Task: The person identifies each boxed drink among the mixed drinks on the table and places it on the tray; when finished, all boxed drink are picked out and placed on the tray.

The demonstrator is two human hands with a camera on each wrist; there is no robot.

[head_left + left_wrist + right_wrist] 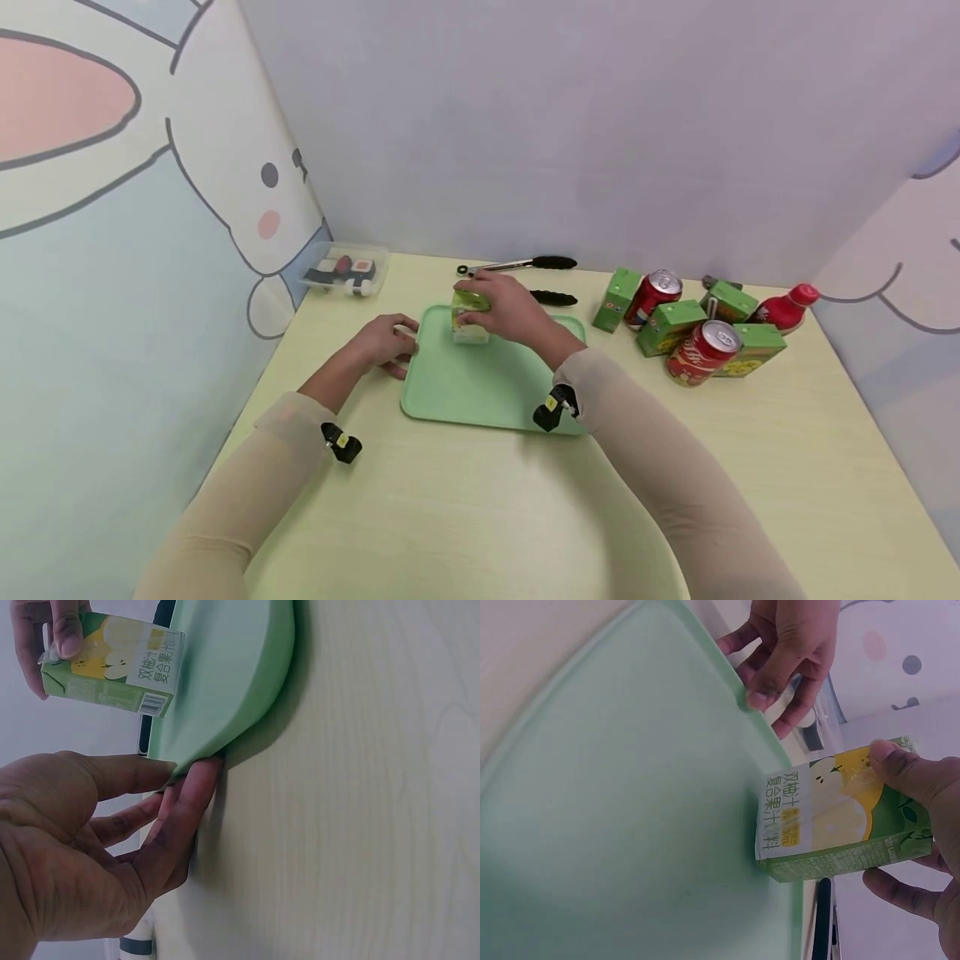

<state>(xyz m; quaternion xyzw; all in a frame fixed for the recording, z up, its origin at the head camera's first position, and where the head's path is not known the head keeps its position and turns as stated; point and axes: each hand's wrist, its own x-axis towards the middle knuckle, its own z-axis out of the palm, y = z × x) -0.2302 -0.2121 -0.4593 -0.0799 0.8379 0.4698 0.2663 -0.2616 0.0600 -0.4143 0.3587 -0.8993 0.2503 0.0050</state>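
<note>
A light green tray [472, 383] lies on the table. At its left rim my left hand [384, 342] pinches the edge, thumb on top and fingers along the outside and below, as the left wrist view shows. My right hand [512, 308] grips a green and yellow juice carton [829, 810] by its upper end, thumb on the front face. The carton stands upright at the tray's back left part, its base at or just over the surface; whether it touches cannot be told. Some right-hand fingers are hidden behind the carton.
Tongs with black handles [553, 262] lie behind the tray. At back left sits a clear plastic box [345, 268] of sushi-like pieces. To the right stand several green cartons [671, 325], red cans [702, 353] and a red bottle [786, 308]. A wall [562, 142] rises behind the table.
</note>
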